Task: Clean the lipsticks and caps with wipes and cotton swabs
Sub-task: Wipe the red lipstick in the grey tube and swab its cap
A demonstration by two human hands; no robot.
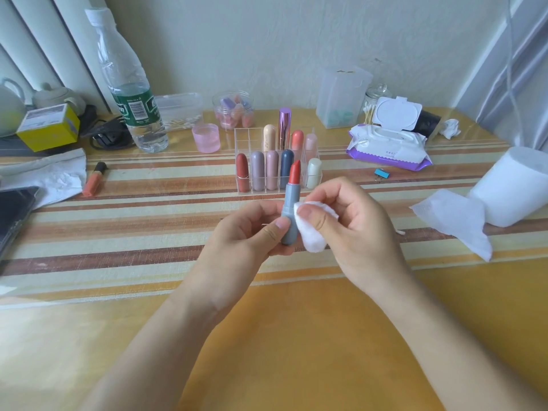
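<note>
My left hand (249, 229) grips an uncapped grey lipstick (291, 212) upright, its red-orange bullet sticking up. My right hand (353, 223) pinches a white cotton pad (311, 232) and holds it against the right side of the grey tube. Behind them stands a clear acrylic organizer (246, 137) holding several capped lipsticks. A wet-wipe pack (388, 146) with its lid flipped open lies at the back right. A jar of cotton swabs (374, 106) stands behind it. One cotton swab (401, 232) lies on the table to the right of my right hand.
A water bottle (130, 93), a pink jar (206, 137), a lip gloss tube (94, 178) and a crumpled tissue (50, 176) sit at the left. A tissue roll (516, 185) with a loose sheet (456, 221) is at the right. A blue binder clip (381, 174) lies near the wipes.
</note>
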